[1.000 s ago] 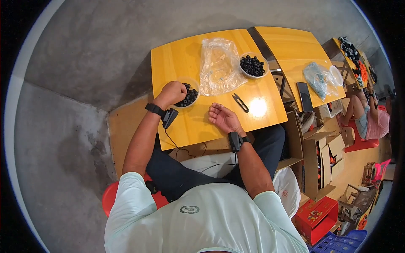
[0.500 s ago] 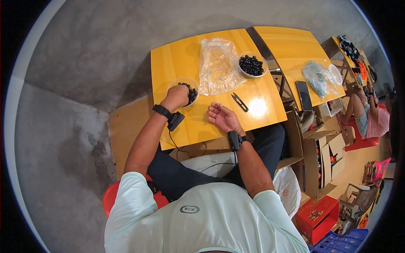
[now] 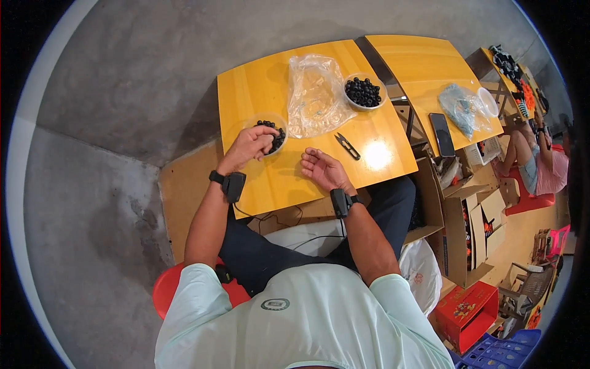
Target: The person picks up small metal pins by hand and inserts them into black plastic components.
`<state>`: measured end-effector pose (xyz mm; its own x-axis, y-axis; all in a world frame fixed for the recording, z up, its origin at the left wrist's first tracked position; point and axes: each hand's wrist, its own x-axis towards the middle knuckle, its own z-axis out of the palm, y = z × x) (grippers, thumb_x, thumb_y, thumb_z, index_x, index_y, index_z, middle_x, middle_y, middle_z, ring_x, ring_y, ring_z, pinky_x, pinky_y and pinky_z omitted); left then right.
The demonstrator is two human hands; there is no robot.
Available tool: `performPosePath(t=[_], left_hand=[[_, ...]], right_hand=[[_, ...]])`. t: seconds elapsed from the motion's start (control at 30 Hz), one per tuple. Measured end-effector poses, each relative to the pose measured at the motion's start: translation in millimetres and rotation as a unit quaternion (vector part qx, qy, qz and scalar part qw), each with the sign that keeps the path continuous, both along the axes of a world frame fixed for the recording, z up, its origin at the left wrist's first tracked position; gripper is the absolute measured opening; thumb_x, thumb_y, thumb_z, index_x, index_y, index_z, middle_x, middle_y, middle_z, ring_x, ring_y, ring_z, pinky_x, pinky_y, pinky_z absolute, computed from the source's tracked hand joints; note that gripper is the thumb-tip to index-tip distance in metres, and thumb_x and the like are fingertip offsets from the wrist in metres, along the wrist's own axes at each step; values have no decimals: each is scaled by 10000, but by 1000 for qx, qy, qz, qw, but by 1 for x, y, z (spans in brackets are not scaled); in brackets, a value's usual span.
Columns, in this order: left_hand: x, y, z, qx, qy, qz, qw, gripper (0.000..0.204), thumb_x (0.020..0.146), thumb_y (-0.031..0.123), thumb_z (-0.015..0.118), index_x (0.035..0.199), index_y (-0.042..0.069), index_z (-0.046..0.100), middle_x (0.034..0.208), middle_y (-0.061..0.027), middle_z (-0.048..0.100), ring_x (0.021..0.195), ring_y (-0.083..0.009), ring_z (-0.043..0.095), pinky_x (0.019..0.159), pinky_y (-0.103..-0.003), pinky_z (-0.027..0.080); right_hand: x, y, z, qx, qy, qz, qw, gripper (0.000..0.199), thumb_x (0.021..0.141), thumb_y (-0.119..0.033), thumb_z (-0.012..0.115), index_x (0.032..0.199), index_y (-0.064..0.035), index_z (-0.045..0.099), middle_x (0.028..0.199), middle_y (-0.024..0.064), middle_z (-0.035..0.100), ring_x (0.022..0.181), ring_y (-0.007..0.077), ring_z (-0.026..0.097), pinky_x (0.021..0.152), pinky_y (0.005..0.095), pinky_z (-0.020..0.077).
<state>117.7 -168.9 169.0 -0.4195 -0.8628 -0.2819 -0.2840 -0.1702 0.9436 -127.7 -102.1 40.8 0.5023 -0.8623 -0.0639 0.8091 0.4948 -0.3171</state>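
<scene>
At the left of the yellow table (image 3: 246,86), a clear round tub (image 3: 284,147) holds black beads (image 3: 268,123). My left hand (image 3: 247,147) is over its near left rim, fingers bent together; whatever is between the fingertips is too small to make out. My right hand (image 3: 324,170) rests palm up near the table's front edge, its fingers loosely curled and apart, with nothing visible in it. Black thread snips (image 3: 348,146) lie to its right. Beyond my hands, a crumpled clear plastic bag (image 3: 313,98) lies flat beside a second tub (image 3: 382,101) of black beads (image 3: 362,92).
A second yellow table (image 3: 412,67) on the right bears a phone (image 3: 441,134), a plastic bag of bluish-grey stuff (image 3: 460,107) and a white lid-like ring (image 3: 487,103). Cardboard boxes (image 3: 458,227) stand on the floor. Another person (image 3: 549,169) sits far right. Cables hang from my wrist devices.
My left hand has drawn back from the beads and turned, so more of its fingers shows above the tub. My right hand has barely moved. The view has shifted slightly.
</scene>
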Motion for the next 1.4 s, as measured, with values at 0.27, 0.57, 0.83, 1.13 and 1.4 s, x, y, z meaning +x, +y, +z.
performPosePath(t=[0.27,0.57,0.83,1.13,1.4], left_hand=[[-47,55,-22,102,179,-25,978,266,987,177,535,1180,9,608,705,28,537,502,-26,417,492,-193,405],[-66,74,-18,49,33,-51,997,283,967,182,553,1178,10,631,689,37,554,519,-32,482,460,-193,411],[-65,88,-22,37,12,-44,998,293,971,174,553,1202,12,627,673,30,549,498,-34,481,459,-184,411],[-39,52,-50,-11,-41,64,997,316,932,139,553,1194,-29,607,664,-12,563,487,-78,496,437,-238,407],[-43,31,-61,-78,-40,64,994,288,912,80,569,1169,-38,617,747,-54,665,527,-71,541,471,-236,438]], right_hand=[[10,14,10,-19,72,-52,996,287,996,-311,547,1139,-67,594,1033,55,637,957,172,609,842,321,510],[7,45,27,5,171,-33,985,229,1001,-309,551,1047,-93,616,875,-35,581,761,78,540,674,232,480],[7,55,23,-35,192,-3,981,222,979,-324,576,1048,-116,611,918,-43,598,799,47,524,687,208,449],[-12,44,30,-16,49,-25,998,137,982,-250,580,1033,-123,565,904,-32,518,805,90,514,690,246,442],[-34,11,32,-16,47,-31,998,151,984,-266,577,1013,-119,561,932,-16,540,817,99,511,706,251,451]])
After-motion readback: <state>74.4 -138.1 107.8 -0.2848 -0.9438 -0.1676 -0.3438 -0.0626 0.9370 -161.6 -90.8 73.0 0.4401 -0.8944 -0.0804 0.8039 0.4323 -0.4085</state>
